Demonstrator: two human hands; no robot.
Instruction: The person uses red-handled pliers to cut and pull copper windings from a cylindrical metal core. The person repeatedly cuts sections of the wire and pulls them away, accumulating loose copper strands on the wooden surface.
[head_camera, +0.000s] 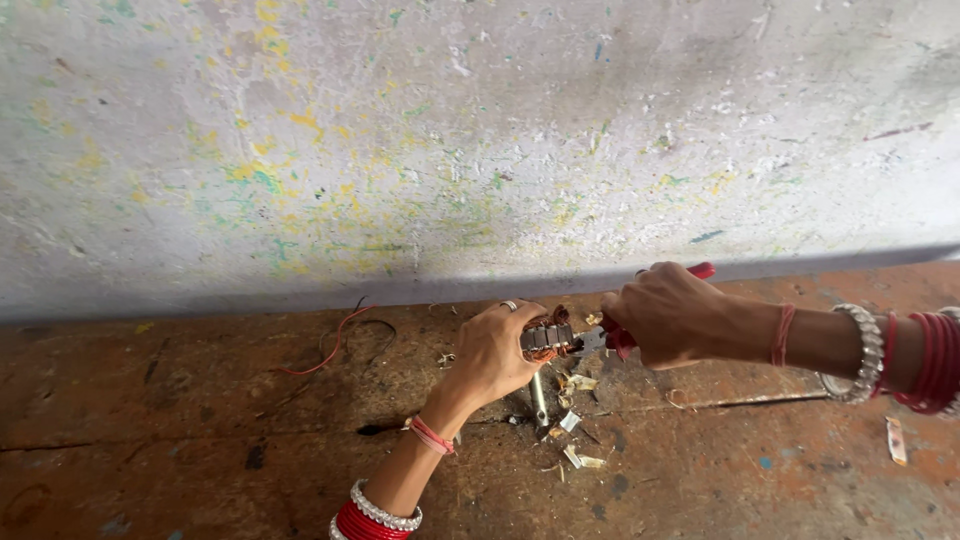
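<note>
Off to the far side of the left fingers, a thin red wire (325, 352) lies curled on the worn brown workbench (150, 440), well apart from the action. Now the left hand (490, 352), ring on one finger, red and silver bangles at the wrist: its fingers are clenched around a small motor armature (548, 338), a slotted metal core with copper winding bulging at the end, held just above the bench. Directly below those fingers a thin metal rod (539, 397) points toward the camera; whether it is the armature's shaft or a loose piece, I cannot tell. Scraps of pale paper and clippings (575, 420) litter the wood beneath both sets of fingers. Across to the right hand (665, 315): fingers wrapped tight around red-handled pliers (620, 338), the metal nose touching the winding end of the armature, right between the two fists. To my eye, doing this well means the left grip keeps the core from twisting while the pliers bite only the copper and pull straight along the slots, short tugs rather than a wrench, so the nose does not slip toward the left fingertips. Containers? None in view; nothing catches the scraps but bare bench, with the paint-flecked white wall (480, 150) beyond the knuckles.
</note>
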